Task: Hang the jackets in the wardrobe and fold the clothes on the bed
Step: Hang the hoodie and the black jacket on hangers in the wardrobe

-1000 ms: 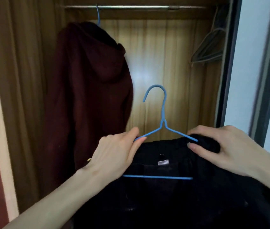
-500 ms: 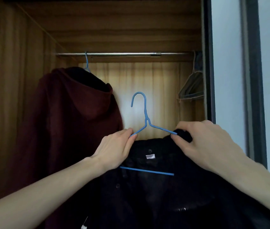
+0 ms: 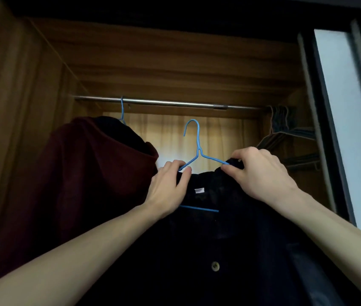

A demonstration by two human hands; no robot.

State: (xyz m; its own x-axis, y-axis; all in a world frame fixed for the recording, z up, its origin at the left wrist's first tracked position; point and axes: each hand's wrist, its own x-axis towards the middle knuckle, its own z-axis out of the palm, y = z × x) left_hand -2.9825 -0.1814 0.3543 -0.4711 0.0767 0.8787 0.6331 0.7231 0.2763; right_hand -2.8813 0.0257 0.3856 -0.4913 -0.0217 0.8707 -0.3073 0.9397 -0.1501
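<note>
Dim wooden closet interior [image 3: 175, 62] beside pale wall [image 3: 347, 129].

Lower part of black jacket [image 3: 230, 250] cut off by bottom edge; folds lost in darkness, fabric unreadable. Both shoulders of blue hanger [image 3: 197, 151] buried under collar and under left hand [image 3: 168, 191] and right hand [image 3: 261, 175]; bottom bar only partly exposed. White neck label [image 3: 199, 190] too small to read. Maroon hoodie [image 3: 82, 184] hiding all of its own hanger but the hook; lower hem out of view. Spare hangers [image 3: 285, 131] at right, bunched and dim, count uncertain. Both forearms cropped at frame edges.
</note>
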